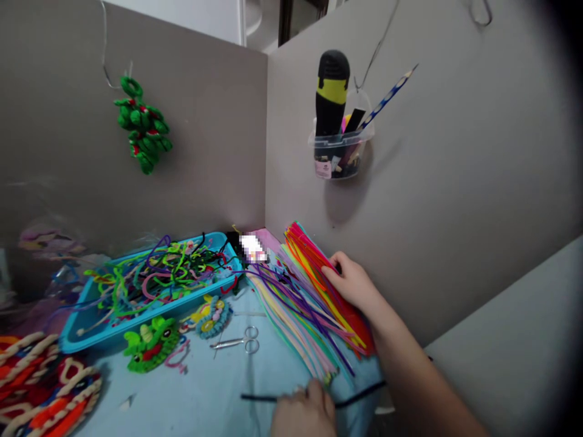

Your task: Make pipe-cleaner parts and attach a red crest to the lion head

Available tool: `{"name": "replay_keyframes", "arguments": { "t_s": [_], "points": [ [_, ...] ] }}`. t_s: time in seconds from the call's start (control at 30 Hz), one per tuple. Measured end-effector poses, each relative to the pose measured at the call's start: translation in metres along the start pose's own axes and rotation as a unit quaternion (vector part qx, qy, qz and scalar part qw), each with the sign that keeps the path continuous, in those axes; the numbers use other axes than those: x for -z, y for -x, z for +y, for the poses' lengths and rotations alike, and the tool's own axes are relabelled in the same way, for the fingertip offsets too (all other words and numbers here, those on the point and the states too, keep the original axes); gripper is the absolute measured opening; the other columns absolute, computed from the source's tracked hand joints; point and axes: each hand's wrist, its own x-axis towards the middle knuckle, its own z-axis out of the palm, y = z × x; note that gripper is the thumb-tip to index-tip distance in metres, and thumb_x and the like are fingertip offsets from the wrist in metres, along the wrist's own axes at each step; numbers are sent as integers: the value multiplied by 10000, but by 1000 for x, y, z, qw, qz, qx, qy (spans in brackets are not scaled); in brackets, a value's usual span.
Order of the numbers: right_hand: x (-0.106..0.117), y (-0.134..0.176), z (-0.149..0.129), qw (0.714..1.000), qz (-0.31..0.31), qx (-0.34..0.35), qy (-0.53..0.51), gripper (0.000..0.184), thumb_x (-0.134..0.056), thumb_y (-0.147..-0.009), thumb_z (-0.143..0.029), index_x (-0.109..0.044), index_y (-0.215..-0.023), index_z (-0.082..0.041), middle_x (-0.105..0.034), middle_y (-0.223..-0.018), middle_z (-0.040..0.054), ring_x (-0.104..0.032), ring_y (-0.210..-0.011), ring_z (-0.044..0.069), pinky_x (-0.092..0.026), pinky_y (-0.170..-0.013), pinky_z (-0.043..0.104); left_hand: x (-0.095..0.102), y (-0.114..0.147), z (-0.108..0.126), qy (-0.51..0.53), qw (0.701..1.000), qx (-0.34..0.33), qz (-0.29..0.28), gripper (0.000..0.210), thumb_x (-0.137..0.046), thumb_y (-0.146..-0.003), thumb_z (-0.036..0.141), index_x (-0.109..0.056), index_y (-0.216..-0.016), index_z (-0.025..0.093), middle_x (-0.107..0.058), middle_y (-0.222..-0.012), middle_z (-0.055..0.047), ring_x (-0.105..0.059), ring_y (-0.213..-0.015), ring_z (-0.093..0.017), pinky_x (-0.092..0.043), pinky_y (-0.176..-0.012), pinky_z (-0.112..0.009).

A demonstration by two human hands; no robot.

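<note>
My left hand [304, 410], at the bottom edge, is closed round a black pipe cleaner [362, 394] that sticks out on both sides. My right hand [350, 278] grips the upper right side of a bundle of red, orange and yellow pipe cleaners [314, 276], its thumb lying across them; the other fingers are partly hidden. Beside that bundle spread pastel and purple pipe cleaners [286, 325]. Small scissors [239, 343] lie on the blue table cover, left of the bundles. Near them are a green frog-like pipe-cleaner piece [152, 345] and a blue and yellow one [212, 317].
A blue tray [150, 315] full of tangled pipe-cleaner pieces stands at the back left. Orange, red and cream pieces [50, 388] lie at front left. A clear cup of tools [339, 152] and a green ornament [143, 124] hang on grey panels [209, 121].
</note>
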Motion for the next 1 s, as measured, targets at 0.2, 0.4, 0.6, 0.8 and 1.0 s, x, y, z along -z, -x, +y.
{"name": "replay_keyframes", "arguments": {
  "t_s": [0.2,0.4,0.6,0.8,1.0],
  "points": [
    [5,6,-1,1000,1,10,-10,148,-444,-775,-342,-394,-703,-223,-561,-677,0,-465,-573,143,-354,-565,251,94,-70,-57,-108,980,-107,128,255,-401,-879,138,-585,-1045,198,-583,-999,-103,-564,-933,-240,-462,-740,-366],
    [-1,7,3,1000,10,5,-5,141,-451,-768,-335,-405,-698,-222,-566,-667,0,-470,-573,147,-355,-568,256,55,-98,-77,-71,977,-133,149,485,-500,-861,363,-410,-1331,284,-418,-1402,-69,-334,-1291,-282,-300,-1030,-504],
    [33,11,-7,996,84,16,-37,153,-464,-802,-349,-451,-726,-217,-575,-689,4,-498,-597,146,-383,-573,246,22,-102,-71,21,975,-181,126,465,-418,-863,515,-497,-1272,311,-533,-1313,-69,-320,-1308,-330,-114,-1031,-665],
    [60,7,-20,982,149,8,-116,187,-511,-809,-392,-457,-745,-224,-498,-626,-27,-461,-540,130,-364,-497,226,27,-120,-61,66,970,-149,179,350,-452,-876,390,-558,-1168,230,-574,-1217,-94,-367,-1275,-278,-95,-1072,-614],
    [28,3,-3,968,86,-30,-235,233,-515,-808,-425,-419,-736,-226,-497,-632,-32,-470,-549,128,-390,-505,223,-22,-107,-49,288,903,200,249,583,-352,-891,254,-159,-1406,59,-214,-1473,-243,-159,-1388,-307,-249,-1084,-506]
  ]
}}
